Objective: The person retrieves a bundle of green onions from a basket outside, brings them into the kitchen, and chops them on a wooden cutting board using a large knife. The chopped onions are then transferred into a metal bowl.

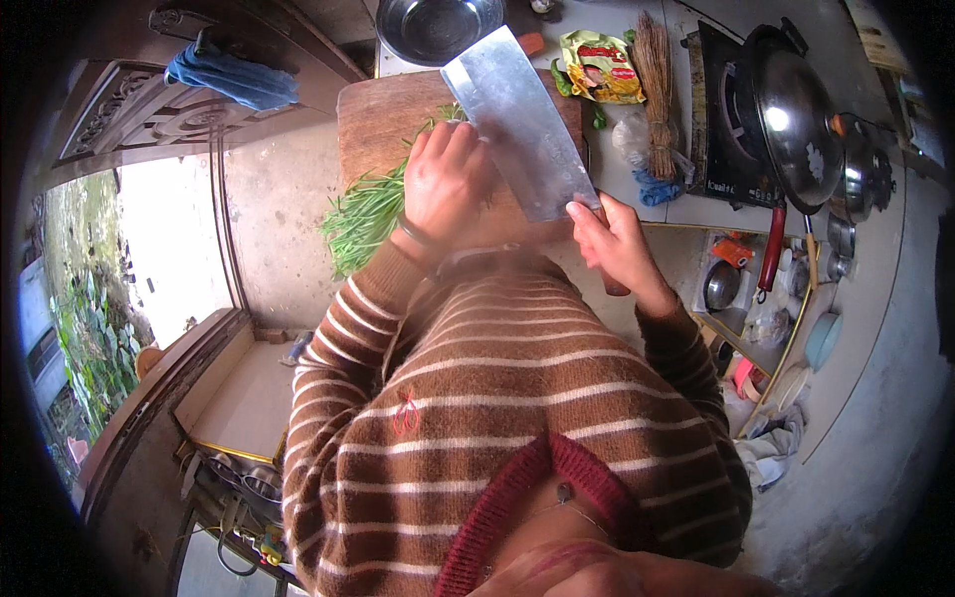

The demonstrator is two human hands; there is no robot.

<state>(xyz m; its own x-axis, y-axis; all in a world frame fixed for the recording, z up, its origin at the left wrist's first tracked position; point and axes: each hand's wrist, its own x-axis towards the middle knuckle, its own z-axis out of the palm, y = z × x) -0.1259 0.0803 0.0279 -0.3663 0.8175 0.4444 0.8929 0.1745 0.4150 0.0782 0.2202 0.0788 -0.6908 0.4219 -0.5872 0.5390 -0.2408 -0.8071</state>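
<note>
My right hand [613,237] grips the wooden handle of a broad Chinese cleaver [522,127]. The wide metal blade slants up and left over a wooden cutting board [384,112]. Against the board my left hand [448,175] presses a bunch of long thin green stalks [371,213], fingers curled over them. Their leafy ends hang past the board's left edge. Some cut ends show beyond my left fingertips, close to the blade's left side. The blade hides part of the board, and its contact with the greens cannot be made out.
Behind the board stands a metal basin [440,26]. To the right lie green peppers [561,78], a yellow food packet [603,67] and a straw brush [654,97]. A lidded wok [794,119] sits on a stove [727,160], its red handle [772,250] jutting past the counter edge.
</note>
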